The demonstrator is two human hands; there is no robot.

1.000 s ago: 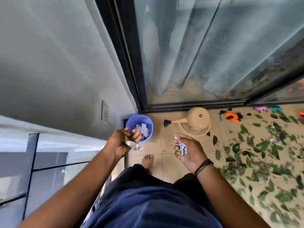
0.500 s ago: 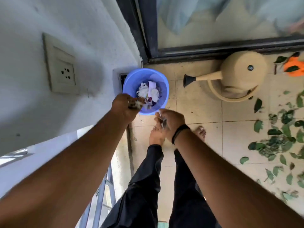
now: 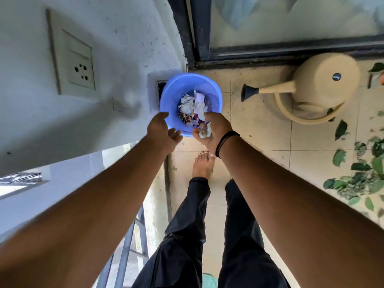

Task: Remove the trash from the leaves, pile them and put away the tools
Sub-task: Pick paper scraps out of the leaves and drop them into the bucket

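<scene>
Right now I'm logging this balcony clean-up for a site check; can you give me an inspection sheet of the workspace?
Surface: beige tiled floor, stained near the door track.
Job's things: blue bucket in the corner, holding paper scraps; leaves scattered at right, not piled.
Clutter: cream watering can by the door; an orange item at the right edge, too cut off to identify.
Grippers: left hand open, empty, at the bucket's rim; right hand holds a crumpled scrap over the rim.
Cables: nothing seen.
Surroundings: wall socket, glass door, railing at lower left; person barefoot.
</scene>
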